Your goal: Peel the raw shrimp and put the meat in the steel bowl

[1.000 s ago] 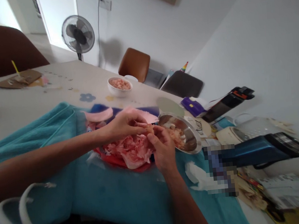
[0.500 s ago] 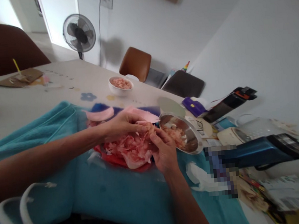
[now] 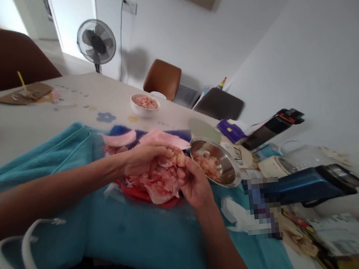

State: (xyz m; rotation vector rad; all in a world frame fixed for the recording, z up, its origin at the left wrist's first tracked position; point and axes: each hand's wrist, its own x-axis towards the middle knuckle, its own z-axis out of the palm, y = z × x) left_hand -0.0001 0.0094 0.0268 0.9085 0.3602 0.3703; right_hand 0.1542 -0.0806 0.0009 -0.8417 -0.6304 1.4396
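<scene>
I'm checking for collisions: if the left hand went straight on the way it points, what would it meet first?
Probably the right hand, just past the pinkish piece that the left hand touches; the metal bowl seems to lie beyond, though depth is unclear.

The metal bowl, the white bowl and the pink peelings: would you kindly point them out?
Metal bowl (image 3: 228, 166): head view, on its bare inner wall.
White bowl (image 3: 145, 113): head view, on its outer front wall.
Pink peelings (image 3: 161, 184): head view, middle of the heap.

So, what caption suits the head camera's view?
Left hand and right hand hold a pale piece over pink peels, beside a metal bowl.
</scene>
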